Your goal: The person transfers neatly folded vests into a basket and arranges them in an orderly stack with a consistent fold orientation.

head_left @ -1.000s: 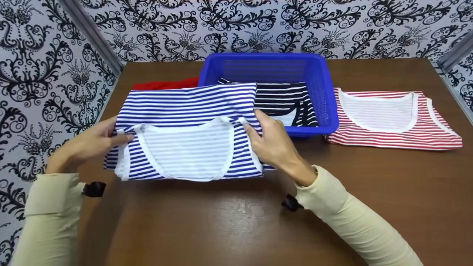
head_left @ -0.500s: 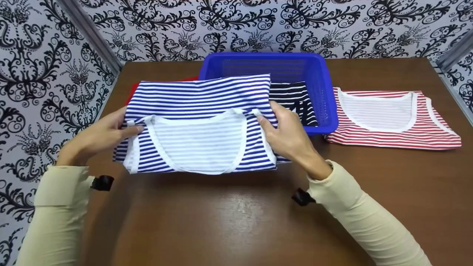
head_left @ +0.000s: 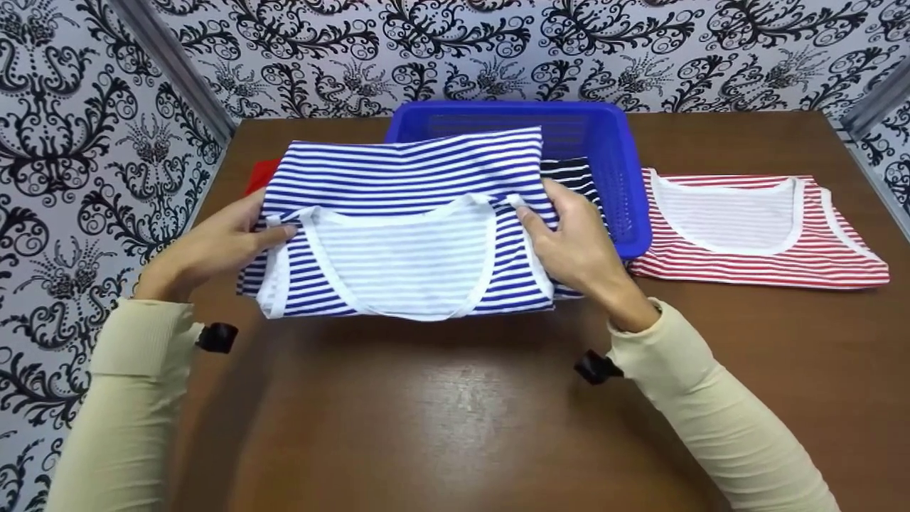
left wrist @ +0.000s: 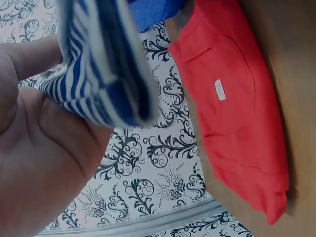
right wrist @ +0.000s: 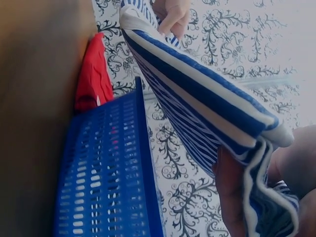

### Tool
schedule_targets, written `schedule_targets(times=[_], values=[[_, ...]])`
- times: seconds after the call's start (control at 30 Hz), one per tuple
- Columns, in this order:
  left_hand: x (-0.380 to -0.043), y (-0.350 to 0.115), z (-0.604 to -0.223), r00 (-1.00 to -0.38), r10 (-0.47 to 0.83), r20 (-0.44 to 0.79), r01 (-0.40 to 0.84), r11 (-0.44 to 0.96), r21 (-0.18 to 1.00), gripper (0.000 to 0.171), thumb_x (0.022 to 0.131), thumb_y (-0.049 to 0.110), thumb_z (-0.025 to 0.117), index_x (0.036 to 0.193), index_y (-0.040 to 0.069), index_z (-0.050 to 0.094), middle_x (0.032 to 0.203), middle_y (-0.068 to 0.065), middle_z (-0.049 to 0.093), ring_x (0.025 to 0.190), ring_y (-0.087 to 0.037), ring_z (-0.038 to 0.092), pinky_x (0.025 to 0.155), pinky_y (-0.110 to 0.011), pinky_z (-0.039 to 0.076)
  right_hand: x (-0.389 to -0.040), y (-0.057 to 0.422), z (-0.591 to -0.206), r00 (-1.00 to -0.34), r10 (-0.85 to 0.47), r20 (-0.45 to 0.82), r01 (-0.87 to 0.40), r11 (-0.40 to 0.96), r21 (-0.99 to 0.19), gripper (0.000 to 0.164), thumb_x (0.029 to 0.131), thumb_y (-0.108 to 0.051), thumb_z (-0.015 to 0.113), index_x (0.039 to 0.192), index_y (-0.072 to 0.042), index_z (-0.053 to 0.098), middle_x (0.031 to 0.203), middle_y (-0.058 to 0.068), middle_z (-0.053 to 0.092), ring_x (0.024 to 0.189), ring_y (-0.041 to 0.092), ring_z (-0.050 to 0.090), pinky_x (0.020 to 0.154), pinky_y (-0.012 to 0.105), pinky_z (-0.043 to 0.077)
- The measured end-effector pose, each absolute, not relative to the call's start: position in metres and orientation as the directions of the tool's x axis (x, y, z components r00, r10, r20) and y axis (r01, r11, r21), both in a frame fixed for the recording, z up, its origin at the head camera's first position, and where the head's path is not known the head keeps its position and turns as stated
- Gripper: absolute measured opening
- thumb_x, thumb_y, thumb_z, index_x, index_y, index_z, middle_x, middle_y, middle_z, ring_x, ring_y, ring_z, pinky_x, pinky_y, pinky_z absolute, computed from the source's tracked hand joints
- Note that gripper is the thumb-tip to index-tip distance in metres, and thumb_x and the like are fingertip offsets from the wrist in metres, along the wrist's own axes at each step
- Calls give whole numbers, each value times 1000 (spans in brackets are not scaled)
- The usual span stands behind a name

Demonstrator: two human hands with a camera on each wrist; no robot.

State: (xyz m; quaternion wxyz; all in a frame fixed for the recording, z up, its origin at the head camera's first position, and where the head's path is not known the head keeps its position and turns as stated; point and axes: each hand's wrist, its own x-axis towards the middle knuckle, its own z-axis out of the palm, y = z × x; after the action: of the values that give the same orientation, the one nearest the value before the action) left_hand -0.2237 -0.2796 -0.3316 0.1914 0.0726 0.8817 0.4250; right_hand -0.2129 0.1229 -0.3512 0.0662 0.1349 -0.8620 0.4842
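A folded blue-and-white striped tank top (head_left: 405, 256) with white neck trim is held up by both hands. My left hand (head_left: 213, 242) grips its left side, thumb on top. Its right side is pinched by my right hand (head_left: 579, 245), with the thumb near the shoulder strap. In the right wrist view the folded layers (right wrist: 197, 108) hang above the side of the blue plastic basket (right wrist: 106, 168). Seen from the head, the top covers the basket's front left part. Inside the basket lies a black-and-white striped garment (head_left: 569, 174), mostly hidden.
A folded red-and-white striped tank top (head_left: 753, 263) lies right of the basket on the brown table (head_left: 441, 412). Left of the basket lies a folded red garment (left wrist: 232, 98), largely hidden in the head view. Patterned walls (head_left: 498, 53) stand behind and at the left.
Both hands have carried the blue-striped tank top right and toward the back, so it now covers more of the basket. The basket and the red-striped top have stayed put.
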Motion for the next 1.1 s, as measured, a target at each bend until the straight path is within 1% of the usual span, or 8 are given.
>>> schedule_targets(times=[0.13,0.37,0.6,0.73,0.8,0.9,1.0,1.1], values=[[-228,-273,-332,-917,302,-263,-37,589,807,47,103,22,51,147,20,36,113,-15,62,92,-30,66,78,-41,57,-217,131,-350,-958,-154,242,-287,509,-812,29,98,-13,58,124,-2,62,112,11,67,102,22,59,96,40,44],[-237,-261,-333,-920,325,-221,6,572,820,53,103,20,52,152,21,32,114,-14,62,89,-26,67,76,-37,57,-224,143,-349,-960,-141,241,-279,524,-805,29,98,-14,58,124,-1,63,116,12,67,105,23,59,98,40,43],[-245,-250,-332,-925,321,-205,2,542,840,48,103,21,52,149,23,37,112,-12,62,89,-25,66,77,-36,57,-228,152,-345,-967,-126,221,-254,526,-812,32,99,-16,58,127,-2,62,119,13,67,108,22,59,102,40,41],[-248,-246,-332,-927,328,-182,23,532,846,47,102,20,53,147,20,39,111,-12,61,89,-25,66,78,-34,56,-230,156,-343,-971,-115,208,-237,523,-819,33,99,-19,57,129,-4,62,120,12,67,107,22,60,103,40,42],[-250,-245,-332,-927,335,-171,33,525,850,48,102,18,53,148,19,39,113,-12,61,91,-24,65,79,-33,56,-231,159,-341,-974,-108,199,-226,512,-829,33,100,-20,57,130,-5,61,118,12,67,104,21,62,101,38,44],[-253,-242,-331,-924,349,-160,39,500,865,49,102,13,51,149,17,37,115,-13,60,93,-24,65,81,-32,55,-233,162,-340,-980,-87,178,-198,501,-842,32,100,-22,57,127,-6,63,109,11,69,92,20,64,90,33,49],[-256,-239,-331,-921,352,-168,17,468,884,51,102,9,49,150,17,35,116,-14,60,94,-24,65,81,-32,55,-235,165,-338,-983,-65,173,-182,510,-841,31,100,-24,57,125,-7,64,104,12,68,85,19,63,82,29,48],[-258,-235,-332,-919,350,-181,-10,439,898,52,101,7,48,150,18,35,115,-14,60,94,-24,65,82,-31,55,-237,169,-337,-983,-46,176,-174,527,-832,31,100,-25,58,123,-6,65,103,13,69,84,17,62,80,26,47]])
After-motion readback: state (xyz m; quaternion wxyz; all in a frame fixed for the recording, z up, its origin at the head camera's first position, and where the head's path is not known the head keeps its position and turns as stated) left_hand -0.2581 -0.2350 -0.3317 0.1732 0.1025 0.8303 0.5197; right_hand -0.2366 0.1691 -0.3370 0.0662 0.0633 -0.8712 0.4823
